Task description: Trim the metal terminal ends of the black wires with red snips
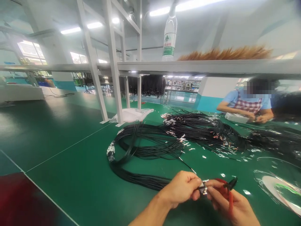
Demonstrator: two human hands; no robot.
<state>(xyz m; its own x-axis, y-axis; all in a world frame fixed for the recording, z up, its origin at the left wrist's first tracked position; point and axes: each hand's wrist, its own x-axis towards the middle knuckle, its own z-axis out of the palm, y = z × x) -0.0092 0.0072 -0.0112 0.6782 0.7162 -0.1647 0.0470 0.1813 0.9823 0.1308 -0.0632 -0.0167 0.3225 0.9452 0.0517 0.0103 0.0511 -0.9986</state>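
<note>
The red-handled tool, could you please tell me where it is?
The red-handled tool is at lower right in the head view, held in the right hand, to the right of the left hand.

Head-worn view, forward and down, hands [182, 187] near

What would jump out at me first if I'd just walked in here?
Probably the mass of black cables spread across the green tabletop, one thick bundle curving toward the left hand. Next, perhaps, the red-and-black tool tucked in the right hand, at the lower right. Higher up, a clear bottle stands on the pale shelf.
</note>
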